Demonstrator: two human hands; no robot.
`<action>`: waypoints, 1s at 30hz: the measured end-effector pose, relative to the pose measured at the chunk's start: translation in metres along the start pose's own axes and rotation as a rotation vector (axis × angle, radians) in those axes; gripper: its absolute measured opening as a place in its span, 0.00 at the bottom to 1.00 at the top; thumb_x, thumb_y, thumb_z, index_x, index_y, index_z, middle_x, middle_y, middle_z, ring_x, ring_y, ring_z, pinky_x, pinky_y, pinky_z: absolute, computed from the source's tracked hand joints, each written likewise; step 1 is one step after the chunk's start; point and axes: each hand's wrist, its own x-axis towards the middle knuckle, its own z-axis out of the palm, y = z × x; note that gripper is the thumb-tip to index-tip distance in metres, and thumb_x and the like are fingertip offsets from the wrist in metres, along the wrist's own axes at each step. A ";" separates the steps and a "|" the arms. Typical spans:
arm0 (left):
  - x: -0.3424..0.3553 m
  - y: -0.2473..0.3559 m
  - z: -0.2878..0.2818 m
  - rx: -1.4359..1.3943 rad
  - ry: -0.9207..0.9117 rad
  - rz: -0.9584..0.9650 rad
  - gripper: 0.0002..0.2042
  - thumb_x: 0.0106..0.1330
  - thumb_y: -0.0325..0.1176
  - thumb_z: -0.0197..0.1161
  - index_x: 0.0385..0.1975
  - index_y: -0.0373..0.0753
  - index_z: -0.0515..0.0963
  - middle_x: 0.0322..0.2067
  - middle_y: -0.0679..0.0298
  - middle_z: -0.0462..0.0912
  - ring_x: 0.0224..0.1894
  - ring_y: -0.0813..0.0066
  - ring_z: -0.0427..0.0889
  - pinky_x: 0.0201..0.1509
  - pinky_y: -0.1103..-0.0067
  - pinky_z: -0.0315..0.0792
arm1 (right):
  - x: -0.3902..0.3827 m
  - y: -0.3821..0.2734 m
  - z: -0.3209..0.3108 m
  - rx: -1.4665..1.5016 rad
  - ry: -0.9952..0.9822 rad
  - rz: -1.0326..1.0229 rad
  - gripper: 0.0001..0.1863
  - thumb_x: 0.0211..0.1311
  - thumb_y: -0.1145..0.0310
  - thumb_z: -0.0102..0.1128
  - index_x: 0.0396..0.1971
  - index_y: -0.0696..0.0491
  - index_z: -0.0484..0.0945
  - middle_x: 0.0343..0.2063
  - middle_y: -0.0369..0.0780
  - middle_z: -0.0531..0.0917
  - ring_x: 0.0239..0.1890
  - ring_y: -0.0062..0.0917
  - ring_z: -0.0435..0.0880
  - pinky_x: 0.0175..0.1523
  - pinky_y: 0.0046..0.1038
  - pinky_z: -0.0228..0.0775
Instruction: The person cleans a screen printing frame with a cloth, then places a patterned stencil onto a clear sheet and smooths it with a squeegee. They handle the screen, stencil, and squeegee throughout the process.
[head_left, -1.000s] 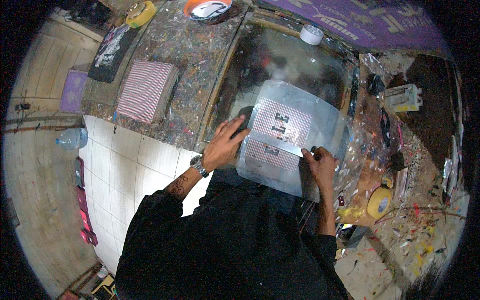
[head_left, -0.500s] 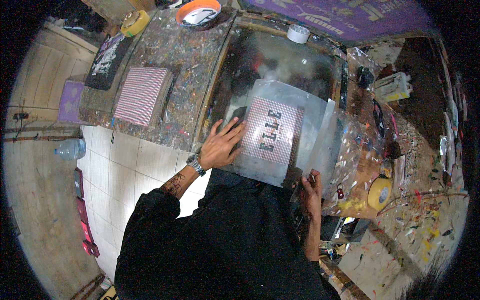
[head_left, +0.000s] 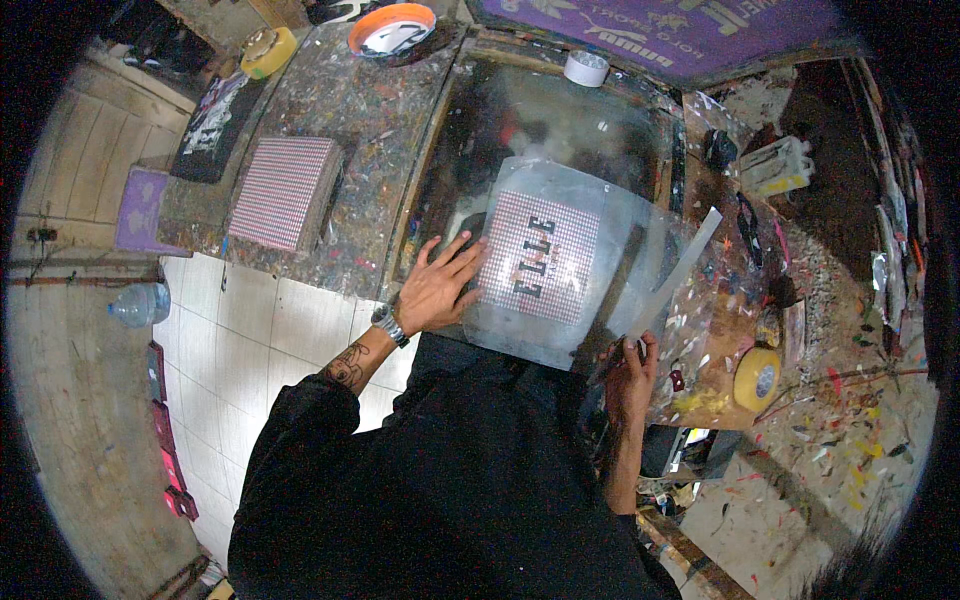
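Observation:
A clear plastic sheet (head_left: 530, 346) with bold black lettering lies over a red-and-white checked piece (head_left: 575, 225) on a dark, glassy panel (head_left: 560, 115) set in a wooden frame. My left hand (head_left: 436, 287) rests flat at the sheet's left edge, fingers spread. At the near right corner, my right hand (head_left: 632, 372) pinches the lower end of a pale strip (head_left: 682, 270) along the sheet's right side. That side looks raised and slightly bowed. Whether the strip is part of the sheet, I cannot tell.
Left of the panel, a stack of checked pieces (head_left: 283, 190) sits on the paint-spattered table (head_left: 375, 150). An orange-rimmed bowl (head_left: 392, 30) and white tape roll (head_left: 586, 68) stand at the back. Yellow tape rolls (head_left: 757, 379) lie right and far left. A white container (head_left: 777, 166) stands right.
My right hand has moved slightly up and to the right. The pale strip has swung rightward and tilts more. My left hand stays almost in place on the sheet's left edge.

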 end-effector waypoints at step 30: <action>-0.001 -0.001 -0.002 0.001 -0.001 0.022 0.33 0.69 0.47 0.62 0.72 0.42 0.64 0.76 0.62 0.60 0.79 0.59 0.51 0.79 0.49 0.42 | 0.012 0.007 -0.006 -0.017 0.084 0.003 0.17 0.71 0.72 0.60 0.55 0.49 0.68 0.41 0.36 0.80 0.40 0.27 0.80 0.46 0.35 0.77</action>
